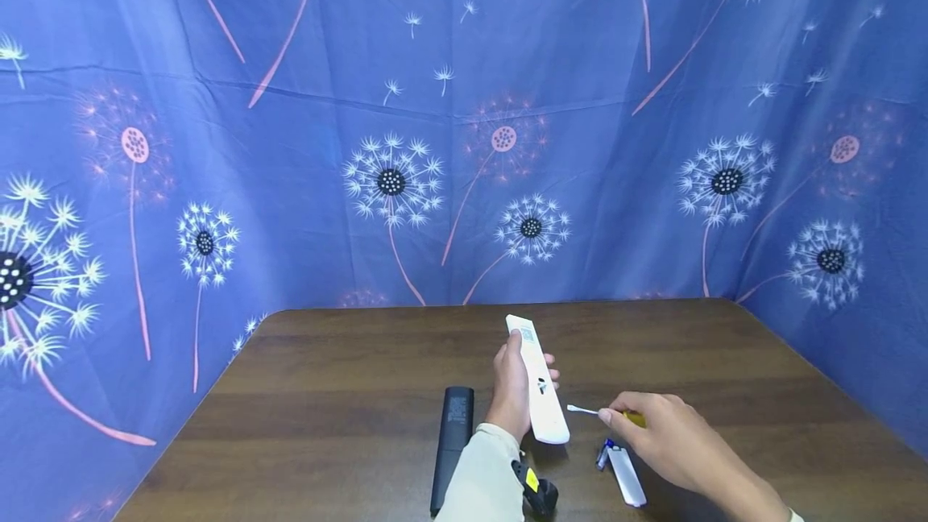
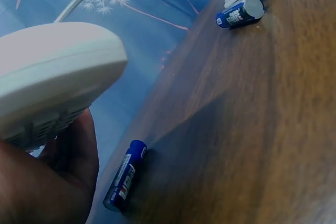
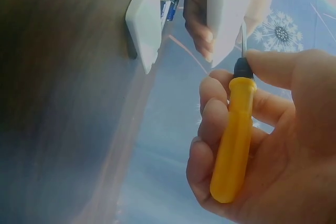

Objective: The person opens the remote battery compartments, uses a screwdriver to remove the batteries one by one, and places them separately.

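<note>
My left hand (image 1: 511,389) grips a white remote control (image 1: 549,419), held tilted above the table with a small opening in its upward face. In my right hand (image 1: 670,437) is a screwdriver with a yellow handle (image 3: 233,140); the fingers curl round it, and its metal shaft points toward the remote. Whether the tip touches the remote, I cannot tell. A white battery cover (image 1: 627,475) lies on the table below the right hand. One blue battery (image 2: 240,13) is beside the cover, and another battery (image 2: 126,174) lies nearer the left hand in the left wrist view.
A black remote control (image 1: 455,417) lies face down left of my left forearm. The brown wooden table (image 1: 348,393) ends at a blue curtain (image 1: 449,103) with dandelion prints. A black wrist device (image 1: 536,491) with a yellow label sits at my left cuff.
</note>
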Motion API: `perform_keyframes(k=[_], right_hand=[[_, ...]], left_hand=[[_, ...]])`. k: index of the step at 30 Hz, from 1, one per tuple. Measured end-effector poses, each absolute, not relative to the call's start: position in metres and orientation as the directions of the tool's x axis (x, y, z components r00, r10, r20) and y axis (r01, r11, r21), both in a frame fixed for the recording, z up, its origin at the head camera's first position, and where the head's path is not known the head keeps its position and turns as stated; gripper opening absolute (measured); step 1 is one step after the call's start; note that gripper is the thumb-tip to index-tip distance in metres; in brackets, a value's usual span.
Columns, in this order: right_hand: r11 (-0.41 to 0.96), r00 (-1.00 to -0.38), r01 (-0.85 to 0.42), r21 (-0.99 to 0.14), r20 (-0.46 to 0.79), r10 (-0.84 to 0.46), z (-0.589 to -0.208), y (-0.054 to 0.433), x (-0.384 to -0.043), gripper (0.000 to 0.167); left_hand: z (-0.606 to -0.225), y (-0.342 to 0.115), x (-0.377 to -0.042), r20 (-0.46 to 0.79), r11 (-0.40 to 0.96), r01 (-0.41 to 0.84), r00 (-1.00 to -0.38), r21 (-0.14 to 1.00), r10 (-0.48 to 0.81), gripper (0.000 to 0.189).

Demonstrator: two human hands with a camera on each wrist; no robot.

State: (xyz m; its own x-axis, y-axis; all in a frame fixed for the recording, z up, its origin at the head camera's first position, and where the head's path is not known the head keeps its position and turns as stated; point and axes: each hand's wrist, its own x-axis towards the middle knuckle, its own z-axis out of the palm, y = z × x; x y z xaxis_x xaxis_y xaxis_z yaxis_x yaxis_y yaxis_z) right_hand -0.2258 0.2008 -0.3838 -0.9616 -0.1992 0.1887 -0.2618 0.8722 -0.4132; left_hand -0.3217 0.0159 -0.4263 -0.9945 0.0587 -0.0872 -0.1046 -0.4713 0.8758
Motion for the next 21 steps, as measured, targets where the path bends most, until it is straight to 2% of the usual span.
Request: perform_keyframes(k=[9, 17, 21], right_hand=[[0.831, -0.969, -0.243, -0.500, 0.161, -0.187, -0.391, 0.197, -0.227, 0.032], [0.826, -0.968, -0.250, -0.505, 0.129, -0.214, -0.391, 0.208, -0.229, 0.035], [0.831, -0.959, -0.284, -0.479, 0.158, -0.237, -0.387, 0.213, -0.232, 0.034]], left_hand=[[-0.431, 0.009, -0.321, -0.087, -0.454, -0.116, -0.993, 0.884, 0.084, 0.058], [-0.429, 0.012, -0.320, -0.093, -0.459, -0.131, -0.990, 0.879, 0.104, 0.059], [-0.427, 0.014, -0.322, -0.076, -0.461, -0.118, -0.991, 0.880, 0.108, 0.060]])
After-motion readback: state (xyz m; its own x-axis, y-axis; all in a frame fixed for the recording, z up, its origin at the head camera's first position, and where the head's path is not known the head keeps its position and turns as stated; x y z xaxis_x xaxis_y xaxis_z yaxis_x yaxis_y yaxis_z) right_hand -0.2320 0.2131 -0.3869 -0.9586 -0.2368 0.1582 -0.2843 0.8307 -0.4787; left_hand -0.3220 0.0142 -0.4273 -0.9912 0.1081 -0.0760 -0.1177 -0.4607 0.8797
